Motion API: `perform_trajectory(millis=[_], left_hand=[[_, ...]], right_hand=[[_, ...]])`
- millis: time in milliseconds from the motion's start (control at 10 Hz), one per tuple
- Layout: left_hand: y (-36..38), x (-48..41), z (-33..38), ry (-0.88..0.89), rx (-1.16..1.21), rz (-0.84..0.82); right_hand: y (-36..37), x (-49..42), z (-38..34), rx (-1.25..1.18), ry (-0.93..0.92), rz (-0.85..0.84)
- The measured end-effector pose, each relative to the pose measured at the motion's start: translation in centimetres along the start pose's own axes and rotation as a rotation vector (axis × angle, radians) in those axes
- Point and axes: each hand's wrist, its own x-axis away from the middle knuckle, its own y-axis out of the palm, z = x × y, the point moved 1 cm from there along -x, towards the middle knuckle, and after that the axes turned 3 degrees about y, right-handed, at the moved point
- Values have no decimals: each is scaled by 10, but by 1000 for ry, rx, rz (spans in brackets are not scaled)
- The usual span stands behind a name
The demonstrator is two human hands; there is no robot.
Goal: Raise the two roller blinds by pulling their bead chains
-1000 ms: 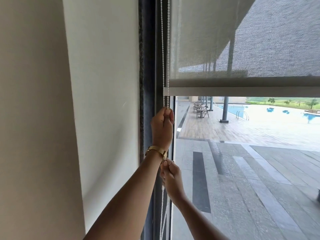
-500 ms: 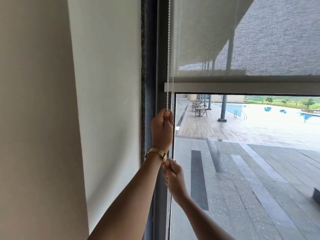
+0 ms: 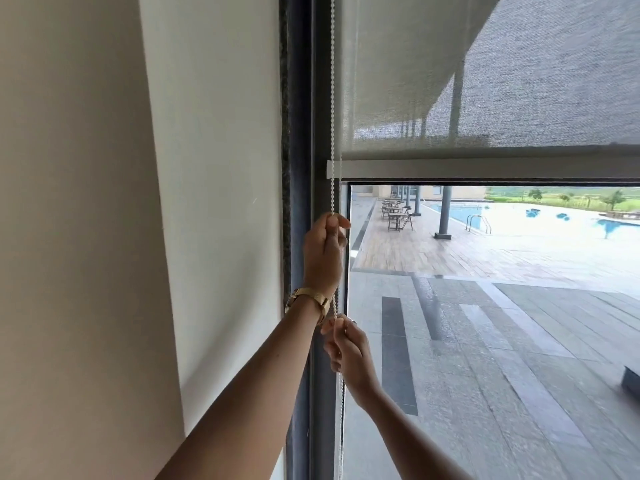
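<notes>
While both hands grip the white bead chain (image 3: pixel 333 98), left hand (image 3: pixel 323 252) above right hand (image 3: pixel 348 349), the grey mesh roller blind (image 3: pixel 485 74) hangs half-raised over the dark-framed window (image 3: pixel 301 133).

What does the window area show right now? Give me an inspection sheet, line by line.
Surface: cream wall left of a dark window frame.
Job's things: one roller blind partly raised, its bottom bar above the clear glass; bead chain hangs along its left edge. A second blind is not in view.
Clutter: nothing seen.
Hands: left hand grips the chain just below the bar; right hand grips it lower. A gold watch is on the left wrist.
Cables: nothing seen besides the chain.
Surroundings: outside, a paved terrace, tables with chairs, a pool.
</notes>
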Motion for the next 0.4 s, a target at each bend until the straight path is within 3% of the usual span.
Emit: perform_trajectory(millis=[100, 200, 300, 400], left_hand=[[1, 10, 5, -16, -37, 31], [3, 25, 6, 84, -262, 220], [11, 43, 5, 174, -511, 281], [23, 54, 2, 244, -616, 191]], right_hand=[[-4, 6, -4, -25, -35, 26], [-8, 12, -7, 35, -112, 105], [-22, 20, -9, 101, -122, 143], [-38, 28, -16, 156, -138, 190]])
